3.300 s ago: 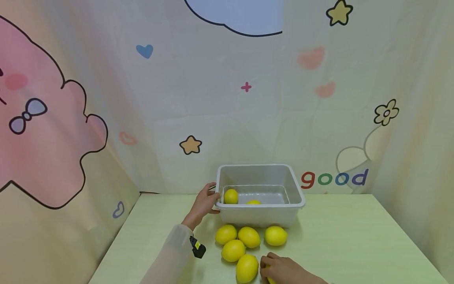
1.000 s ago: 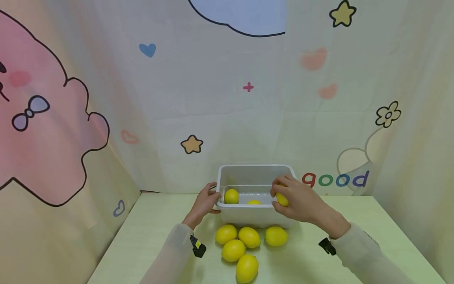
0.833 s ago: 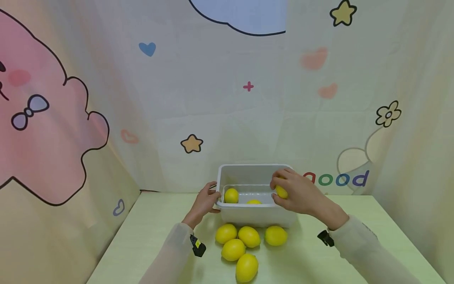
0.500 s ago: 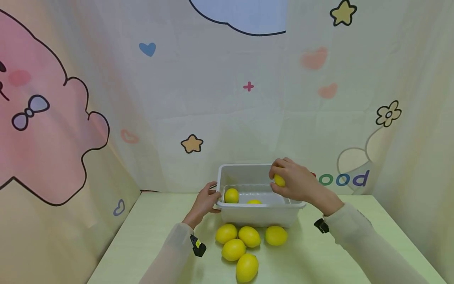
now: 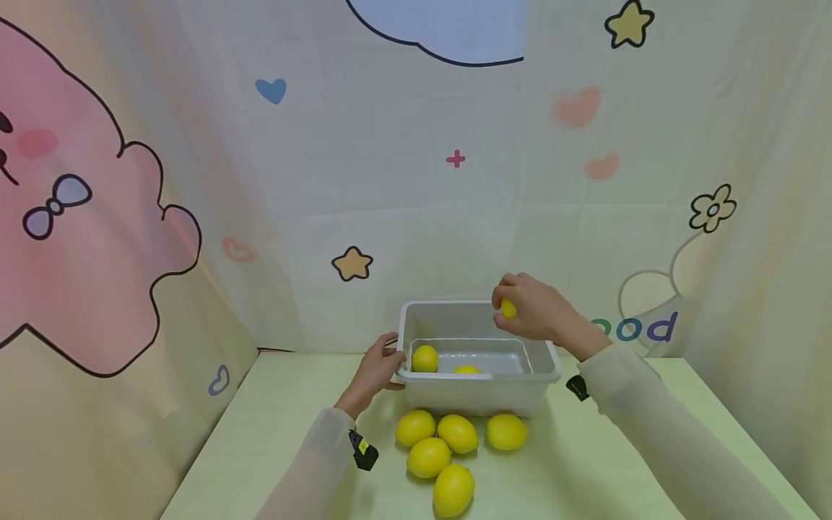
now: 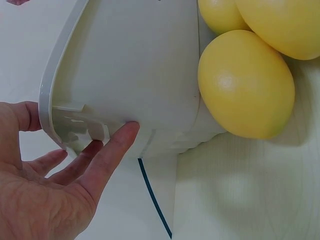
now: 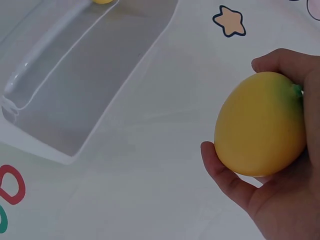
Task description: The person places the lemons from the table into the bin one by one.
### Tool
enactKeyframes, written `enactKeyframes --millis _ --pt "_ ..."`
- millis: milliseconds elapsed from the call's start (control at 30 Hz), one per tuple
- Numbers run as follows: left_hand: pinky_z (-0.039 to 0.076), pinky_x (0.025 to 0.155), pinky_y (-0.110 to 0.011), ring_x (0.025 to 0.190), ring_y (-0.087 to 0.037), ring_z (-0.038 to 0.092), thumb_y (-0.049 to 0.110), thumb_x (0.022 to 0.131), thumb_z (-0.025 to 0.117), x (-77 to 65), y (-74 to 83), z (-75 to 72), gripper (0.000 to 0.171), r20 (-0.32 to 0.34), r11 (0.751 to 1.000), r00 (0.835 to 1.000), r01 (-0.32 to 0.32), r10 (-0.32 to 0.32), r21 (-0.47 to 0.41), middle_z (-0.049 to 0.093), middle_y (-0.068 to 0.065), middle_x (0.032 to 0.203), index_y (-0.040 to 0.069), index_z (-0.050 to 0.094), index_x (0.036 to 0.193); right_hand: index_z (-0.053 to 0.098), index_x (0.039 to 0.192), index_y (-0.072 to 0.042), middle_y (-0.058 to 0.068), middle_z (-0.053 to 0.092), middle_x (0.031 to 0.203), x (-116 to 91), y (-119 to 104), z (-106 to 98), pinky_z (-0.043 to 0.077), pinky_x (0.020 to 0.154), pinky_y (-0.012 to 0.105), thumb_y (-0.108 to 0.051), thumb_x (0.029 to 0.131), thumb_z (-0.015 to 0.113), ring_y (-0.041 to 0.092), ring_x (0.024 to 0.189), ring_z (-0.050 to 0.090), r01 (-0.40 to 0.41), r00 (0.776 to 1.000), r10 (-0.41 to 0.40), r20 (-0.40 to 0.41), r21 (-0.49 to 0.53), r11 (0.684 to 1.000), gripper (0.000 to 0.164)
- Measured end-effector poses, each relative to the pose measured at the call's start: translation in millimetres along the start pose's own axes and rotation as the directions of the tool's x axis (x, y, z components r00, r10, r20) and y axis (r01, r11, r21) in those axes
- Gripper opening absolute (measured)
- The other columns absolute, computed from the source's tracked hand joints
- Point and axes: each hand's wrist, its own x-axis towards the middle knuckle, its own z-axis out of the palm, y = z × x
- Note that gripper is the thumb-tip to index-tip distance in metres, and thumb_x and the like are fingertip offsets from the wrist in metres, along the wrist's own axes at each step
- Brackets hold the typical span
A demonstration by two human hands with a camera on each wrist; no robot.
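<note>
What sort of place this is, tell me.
Likely a curtained-off booth set up for staged handling: cartoon-printed cloth hangs behind a pale table with yellow fruits and a light-grey bin.

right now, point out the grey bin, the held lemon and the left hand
grey bin (image 5: 477,396): head view, outside of its near wall
held lemon (image 7: 260,125): right wrist view, middle of its side
left hand (image 6: 47,197): left wrist view, palm
</note>
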Motion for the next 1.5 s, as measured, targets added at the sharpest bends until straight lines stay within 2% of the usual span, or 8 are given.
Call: enactKeyframes --millis 200,400,800,900,1200,1500 --pt "0.062 0.070 -0.045 0.120 -0.044 0.057 0.021 0.094 0.055 0.7 1.3 -0.2 0.058 -0.003 1.000 1.000 -0.005 0.005 0.000 0.048 -0.026 0.144 0.013 0.037 0.149 0.070 0.093 -0.015 0.003 0.061 0.096 13 9 3 0.048 0.064 0.035 -0.023 0.085 0.065 0.025 0.089 0.055 -0.036 0.997 0.036 0.062 -0.008 0.999 0.012" --pt "0.062 0.070 -0.045 0.120 -0.044 0.057 0.021 0.094 0.054 1.0 0.9 -0.6 0.058 0.004 1.000 1.000 -0.001 0.001 -0.008 0.047 -0.026 0.145 0.014 0.037 0.149 0.069 0.090 -0.016 0.003 0.060 0.094 25 18 7 0.046 0.062 0.033 -0.024 0.085 0.063 0.023 0.085 0.054 -0.091 0.985 0.090 0.146 0.002 0.996 0.011" --pt "0.061 0.073 -0.048 0.117 -0.040 0.060 0.022 0.094 0.055 0.8 -0.4 -0.3 0.058 -0.008 1.000 1.000 0.005 -0.005 0.003 0.049 -0.025 0.143 0.015 0.038 0.148 0.069 0.088 -0.014 0.004 0.063 0.095 44 31 23 0.050 0.078 0.038 -0.023 0.085 0.063 0.022 0.086 0.056 -0.128 0.960 0.119 0.254 0.019 0.992 0.011" --pt "0.061 0.074 -0.049 0.117 -0.039 0.061 0.022 0.093 0.056 1.2 -0.6 -0.2 0.058 -0.010 1.000 1.000 0.007 -0.007 0.002 0.049 -0.024 0.143 0.015 0.038 0.148 0.069 0.090 -0.013 0.004 0.065 0.096 48 32 26 0.050 0.080 0.039 -0.023 0.086 0.063 0.022 0.088 0.056 -0.135 0.949 0.122 0.292 0.026 0.990 0.013" --pt "0.062 0.071 -0.045 0.121 -0.044 0.057 0.020 0.094 0.054 0.7 -0.8 0.3 0.058 -0.001 1.000 1.000 0.009 -0.009 -0.007 0.048 -0.024 0.144 0.015 0.037 0.149 0.069 0.098 -0.012 0.006 0.068 0.107 57 35 40 0.052 0.088 0.042 -0.029 0.089 0.064 0.023 0.096 0.058 -0.214 0.894 0.184 0.409 0.029 0.976 0.020" --pt "0.062 0.071 -0.045 0.120 -0.044 0.057 0.021 0.095 0.054 0.3 -0.9 -0.6 0.057 0.007 1.000 1.000 -0.002 0.002 -0.010 0.047 -0.025 0.145 0.015 0.037 0.149 0.068 0.098 -0.011 0.006 0.067 0.103 55 38 50 0.051 0.082 0.038 -0.028 0.089 0.065 0.022 0.091 0.057 -0.248 0.871 0.216 0.441 0.015 0.969 0.019"
